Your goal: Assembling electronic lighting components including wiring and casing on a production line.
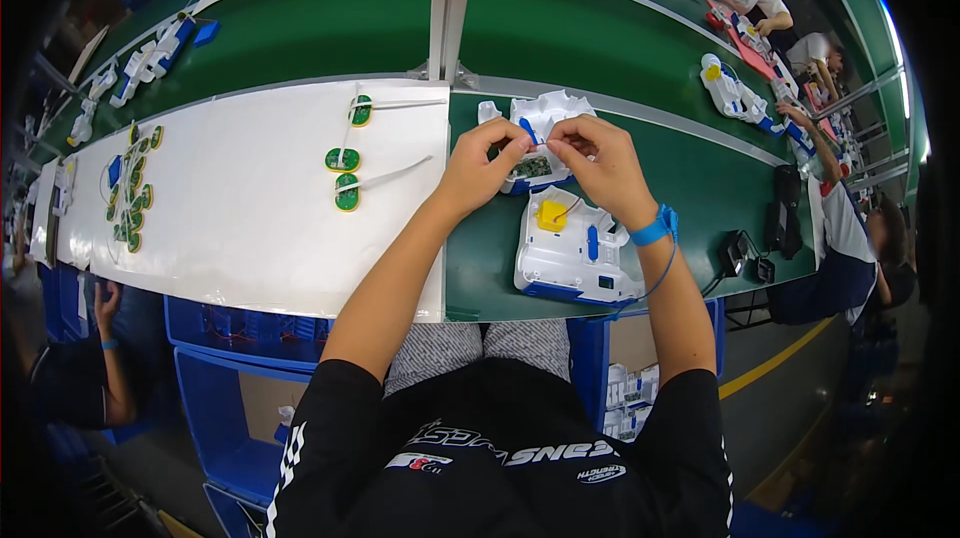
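My left hand (482, 166) and my right hand (596, 160) meet over a white and blue plastic housing (535, 128) on the green bench (640, 68). Their fingertips pinch at a small green circuit board (532, 168) seated in that housing. A thin wire runs from it toward a second white housing (572, 253) lying nearer to me, which carries a yellow part (551, 215) and a blue clip. A blue strap (656, 228) circles my right wrist, its cord hanging down.
A white sheet (230, 208) covers the bench to my left, bearing three round green boards (343, 160) with white ribbons and several more at its far left. Blue bins (235, 333) sit under the bench. Other people work at left, right and far side.
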The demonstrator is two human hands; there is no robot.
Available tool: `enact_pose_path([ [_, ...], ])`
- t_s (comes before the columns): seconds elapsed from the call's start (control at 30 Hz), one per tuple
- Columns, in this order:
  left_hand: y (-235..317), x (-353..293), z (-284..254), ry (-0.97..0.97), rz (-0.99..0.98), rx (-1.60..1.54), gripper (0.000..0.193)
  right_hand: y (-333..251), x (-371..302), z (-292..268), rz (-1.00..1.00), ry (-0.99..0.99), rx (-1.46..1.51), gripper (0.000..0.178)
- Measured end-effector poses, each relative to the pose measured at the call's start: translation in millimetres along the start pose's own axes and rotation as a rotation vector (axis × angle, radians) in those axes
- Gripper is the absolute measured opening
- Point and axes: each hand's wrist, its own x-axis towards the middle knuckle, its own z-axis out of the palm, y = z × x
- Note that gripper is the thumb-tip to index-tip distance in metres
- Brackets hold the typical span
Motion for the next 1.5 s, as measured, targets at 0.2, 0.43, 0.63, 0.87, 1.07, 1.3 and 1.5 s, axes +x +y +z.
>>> enact_pose_path([
  [0.2,-1.0,-2.1,2.9,0.0,-0.065,-0.026,0.02,-1.8,2.0,2.9,-0.095,-0.047,-0.096,0.013],
  [0.43,5.5,-2.6,4.0,0.0,-0.085,0.037,0.021,-5.7,1.9,6.5,-0.173,-0.016,-0.086,0.012],
  [0.63,1.9,-4.0,5.9,-0.025,-0.119,0.099,0.021,-1.5,6.3,2.9,-0.258,-0.102,-0.2,0.011],
  [0.87,8.2,-2.2,2.2,-0.06,0.152,0.476,0.026,9.6,10.1,-3.1,-0.247,-0.157,-0.217,0.009],
  [1.07,1.0,-7.0,-10.8,-0.353,0.134,0.717,0.028,38.0,16.0,-5.0,-0.244,-0.399,-0.468,0.009],
  [1.3,-10.0,-7.1,-16.2,-0.4,0.059,0.602,0.022,28.4,32.0,3.3,-0.413,-0.582,-0.824,0.011],
  [1.5,-12.0,-8.5,-18.5,-0.419,0.075,0.588,0.024,27.5,40.6,14.9,-0.366,-0.66,-0.876,0.026],
])
